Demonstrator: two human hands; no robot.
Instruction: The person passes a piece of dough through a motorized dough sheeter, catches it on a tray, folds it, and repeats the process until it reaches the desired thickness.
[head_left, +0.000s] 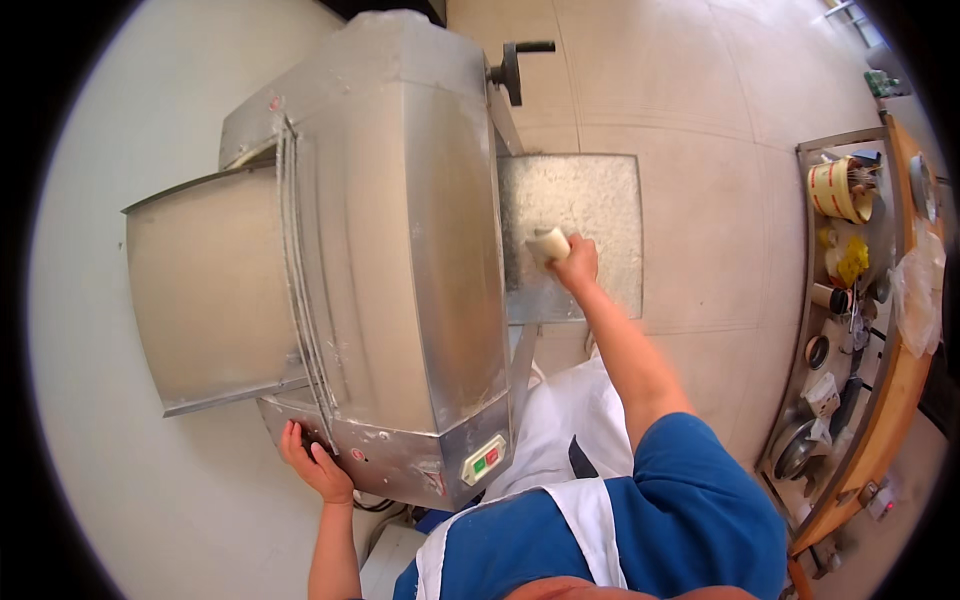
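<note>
A stainless-steel dough-sheeting machine (352, 247) stands before me, with a black crank handle (513, 67) at its far right. My right hand (577, 262) grips a pale, rolled piece of dough (551, 244) over the metal tray (592, 195) on the machine's right side. The dough's lower edge is blurred, so I cannot tell whether it touches the tray. My left hand (318, 463) rests against the near left end of the housing, fingers apart and holding nothing. Beside it on the near panel is a switch box (484, 459) with a green and a red button.
A curved metal chute plate (214, 289) extends from the machine's left side. At the right stands a shelf with a wooden top (892, 390), holding a cream bucket (831, 187), a yellow bag (853, 259) and a metal bowl (795, 448). A clear plastic bag (919, 292) hangs over its edge.
</note>
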